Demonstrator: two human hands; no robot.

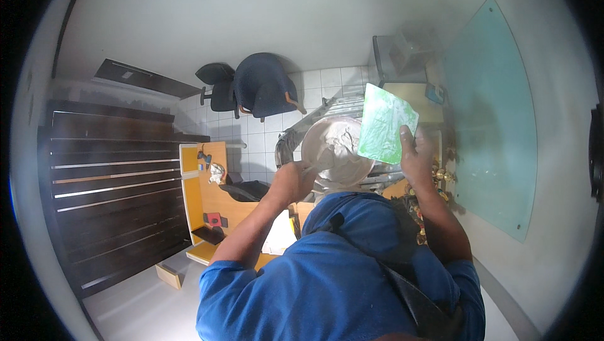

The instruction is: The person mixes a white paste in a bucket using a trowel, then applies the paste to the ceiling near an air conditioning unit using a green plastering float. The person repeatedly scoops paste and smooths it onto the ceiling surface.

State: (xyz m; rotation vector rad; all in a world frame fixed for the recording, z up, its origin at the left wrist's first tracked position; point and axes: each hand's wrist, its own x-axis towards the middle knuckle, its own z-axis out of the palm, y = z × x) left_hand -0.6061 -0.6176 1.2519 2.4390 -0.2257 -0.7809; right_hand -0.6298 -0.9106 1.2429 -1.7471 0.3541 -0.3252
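A round bucket (306, 155) of white paste (343, 134) sits before the person. Over its right side is a green board (387, 130), smeared white. The right hand (416, 157) pinches the board's lower right edge, thumb on its face. The left hand (294, 180), by the bucket's near left rim, curls around a blurred pale tool (323, 160).

Navy chair (261, 86) stood on white floor tiles (255, 143), black chair (221, 92) just beside; greenish glass panel (494, 121) hung at right, dark slatted panel (119, 199) stood left.
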